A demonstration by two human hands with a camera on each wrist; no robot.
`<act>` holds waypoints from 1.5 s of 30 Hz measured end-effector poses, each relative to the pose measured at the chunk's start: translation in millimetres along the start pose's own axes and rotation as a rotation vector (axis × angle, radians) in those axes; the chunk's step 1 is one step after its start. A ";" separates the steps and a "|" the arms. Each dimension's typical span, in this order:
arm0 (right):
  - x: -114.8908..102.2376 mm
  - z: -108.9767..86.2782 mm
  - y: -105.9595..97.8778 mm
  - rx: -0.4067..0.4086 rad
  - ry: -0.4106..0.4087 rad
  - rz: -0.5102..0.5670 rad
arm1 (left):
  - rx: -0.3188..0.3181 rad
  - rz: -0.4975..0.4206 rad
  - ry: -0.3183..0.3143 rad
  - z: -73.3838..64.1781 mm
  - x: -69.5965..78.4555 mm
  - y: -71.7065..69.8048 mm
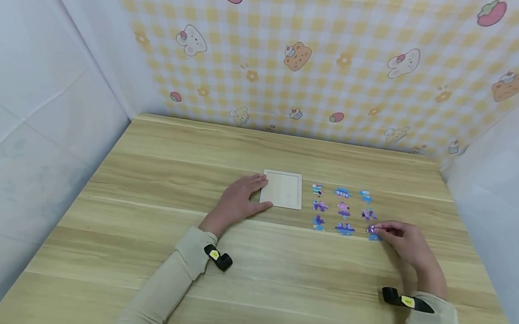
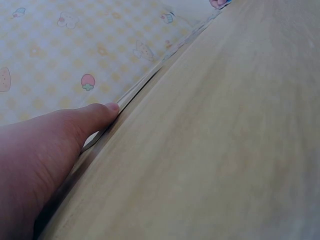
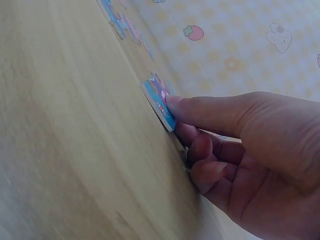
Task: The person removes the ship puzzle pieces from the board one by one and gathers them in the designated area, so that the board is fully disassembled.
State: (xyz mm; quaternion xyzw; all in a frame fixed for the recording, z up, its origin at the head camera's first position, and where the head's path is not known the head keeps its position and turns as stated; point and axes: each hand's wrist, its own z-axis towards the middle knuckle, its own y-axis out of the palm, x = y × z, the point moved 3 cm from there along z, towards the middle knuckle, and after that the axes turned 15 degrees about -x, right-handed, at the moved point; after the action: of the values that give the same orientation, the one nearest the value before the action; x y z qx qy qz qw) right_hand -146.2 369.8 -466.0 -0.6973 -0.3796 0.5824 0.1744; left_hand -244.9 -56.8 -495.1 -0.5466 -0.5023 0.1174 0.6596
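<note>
A square wooden puzzle tray (image 1: pixel 283 189) with a raised rim lies flat on the table. My left hand (image 1: pixel 242 198) rests at its left side, fingers fairly straight on the upper left edge and thumb near the lower left corner. In the left wrist view the thumb (image 2: pixel 95 117) touches the tray's edge. My right hand (image 1: pixel 404 241) pinches a blue and purple puzzle piece (image 3: pixel 159 102) between thumb and index finger, at the lower right of the rows. In the right wrist view that piece is slightly tilted, one edge off the table; the other fingers are curled beneath.
Several loose puzzle pieces (image 1: pixel 343 210) lie in rows right of the tray, apart from each other. The wooden table (image 1: pixel 281 277) meets a yellow checked cloth (image 1: pixel 313 83) at the back. White walls (image 1: pixel 51 102) stand at both sides.
</note>
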 end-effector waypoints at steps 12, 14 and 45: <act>-1.9 2.0 -6.8 0.025 0.030 0.000 | 0.011 -0.007 0.005 0.8 3.9 -2.3; -2.0 2.2 -7.1 0.027 0.038 0.013 | 0.012 -0.007 0.004 0.9 4.0 -2.7; 4.6 0.4 1.5 0.045 0.030 0.061 | 0.000 0.027 0.011 1.0 -0.5 1.7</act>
State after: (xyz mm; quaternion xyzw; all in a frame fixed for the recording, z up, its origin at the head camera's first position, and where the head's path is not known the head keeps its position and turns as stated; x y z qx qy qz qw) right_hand -145.9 372.2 -470.3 -0.7133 -0.3421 0.5852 0.1779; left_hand -245.2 -55.9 -497.0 -0.5542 -0.4911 0.1233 0.6606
